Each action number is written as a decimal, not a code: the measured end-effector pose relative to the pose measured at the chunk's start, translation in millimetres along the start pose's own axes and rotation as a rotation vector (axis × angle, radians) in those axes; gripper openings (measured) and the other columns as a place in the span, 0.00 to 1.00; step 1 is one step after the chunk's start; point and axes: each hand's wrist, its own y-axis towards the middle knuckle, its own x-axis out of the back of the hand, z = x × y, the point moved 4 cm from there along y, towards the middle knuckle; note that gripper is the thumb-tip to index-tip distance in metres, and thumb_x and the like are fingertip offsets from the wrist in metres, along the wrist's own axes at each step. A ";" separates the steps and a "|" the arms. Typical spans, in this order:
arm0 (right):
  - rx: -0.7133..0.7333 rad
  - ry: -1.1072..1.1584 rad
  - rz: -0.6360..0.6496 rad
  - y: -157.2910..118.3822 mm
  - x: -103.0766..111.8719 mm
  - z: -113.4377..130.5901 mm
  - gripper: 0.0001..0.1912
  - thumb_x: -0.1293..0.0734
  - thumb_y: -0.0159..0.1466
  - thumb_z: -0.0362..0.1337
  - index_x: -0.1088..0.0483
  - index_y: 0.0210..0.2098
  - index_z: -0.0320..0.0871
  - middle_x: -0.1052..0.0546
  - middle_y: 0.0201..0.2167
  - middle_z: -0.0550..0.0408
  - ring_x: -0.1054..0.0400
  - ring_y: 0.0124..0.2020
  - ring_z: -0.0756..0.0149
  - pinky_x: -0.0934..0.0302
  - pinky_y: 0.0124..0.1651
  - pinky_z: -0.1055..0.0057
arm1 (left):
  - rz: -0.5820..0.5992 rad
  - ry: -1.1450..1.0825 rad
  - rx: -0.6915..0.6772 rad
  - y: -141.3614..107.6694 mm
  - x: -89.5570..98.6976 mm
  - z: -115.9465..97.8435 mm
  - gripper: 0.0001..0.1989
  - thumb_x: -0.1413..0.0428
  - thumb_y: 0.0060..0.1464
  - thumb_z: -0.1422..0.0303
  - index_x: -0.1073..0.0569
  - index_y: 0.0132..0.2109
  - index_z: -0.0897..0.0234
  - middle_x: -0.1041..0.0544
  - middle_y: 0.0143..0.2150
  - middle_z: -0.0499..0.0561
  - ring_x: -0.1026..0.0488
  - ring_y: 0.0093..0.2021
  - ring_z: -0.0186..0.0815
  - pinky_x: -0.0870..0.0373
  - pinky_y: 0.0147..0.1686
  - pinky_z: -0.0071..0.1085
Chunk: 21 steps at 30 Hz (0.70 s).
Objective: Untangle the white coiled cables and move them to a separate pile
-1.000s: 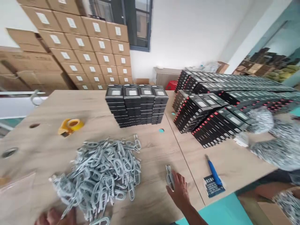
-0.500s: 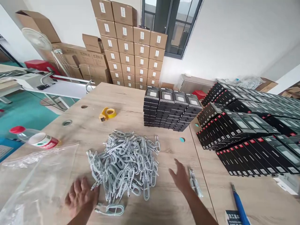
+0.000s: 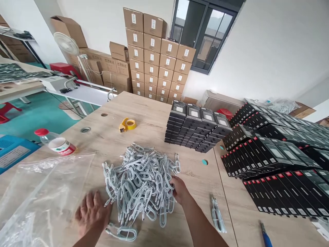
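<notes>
Left hand (image 3: pixel 93 210) flat beside the cable pile (image 3: pixel 141 181), right hand (image 3: pixel 179 189) at its edge, can't tell if gripping tbh.

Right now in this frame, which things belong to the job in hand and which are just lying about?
In hand:
cable pile, right hand at its edge
left hand, flat beside it
separate cable bundle, probably

Apparently lying about:
tape dispenser
bottle
blue-handled tool

Unclear: clear bag.
</notes>
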 end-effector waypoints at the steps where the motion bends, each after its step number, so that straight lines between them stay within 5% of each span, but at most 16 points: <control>1: -0.008 0.052 0.015 -3.8 -0.4 -0.9 0.11 0.34 0.49 0.37 0.33 0.33 0.43 0.35 0.18 0.64 0.42 0.18 0.72 0.48 0.20 0.75 | 0.008 0.012 0.009 -0.1 0.4 0.0 0.31 0.56 0.63 0.59 0.38 0.67 0.73 0.45 0.73 0.64 0.54 0.73 0.50 0.57 0.69 0.46; 6: -0.011 0.265 0.095 -27.9 0.0 1.6 0.23 0.24 0.45 0.49 0.35 0.32 0.45 0.32 0.20 0.65 0.43 0.18 0.77 0.49 0.20 0.79 | 0.023 0.073 0.008 -0.4 2.9 -1.7 0.31 0.57 0.64 0.57 0.39 0.68 0.70 0.46 0.73 0.62 0.54 0.73 0.49 0.54 0.68 0.46; 11: -0.042 0.310 0.193 -46.7 7.3 9.8 0.27 0.23 0.48 0.56 0.31 0.32 0.42 0.31 0.18 0.63 0.49 0.13 0.80 0.61 0.15 0.80 | 0.019 0.052 -0.005 0.9 3.6 -2.0 0.32 0.60 0.65 0.55 0.38 0.67 0.71 0.46 0.73 0.63 0.55 0.73 0.49 0.54 0.68 0.47; 17: -0.062 0.180 0.000 -57.1 42.8 -1.2 0.22 0.25 0.49 0.51 0.30 0.34 0.42 0.21 0.28 0.53 0.33 0.21 0.72 0.59 0.16 0.79 | 0.028 -0.012 -0.008 3.1 5.5 -3.4 0.33 0.61 0.63 0.55 0.40 0.67 0.72 0.46 0.73 0.66 0.55 0.73 0.50 0.56 0.68 0.47; 21: 0.035 0.205 -0.160 -70.9 88.6 -17.7 0.25 0.25 0.45 0.46 0.30 0.39 0.43 0.19 0.34 0.50 0.24 0.34 0.62 0.52 0.19 0.79 | -0.004 -0.047 -0.013 2.4 10.3 -6.8 0.33 0.64 0.63 0.55 0.38 0.66 0.72 0.44 0.71 0.66 0.53 0.72 0.51 0.53 0.67 0.48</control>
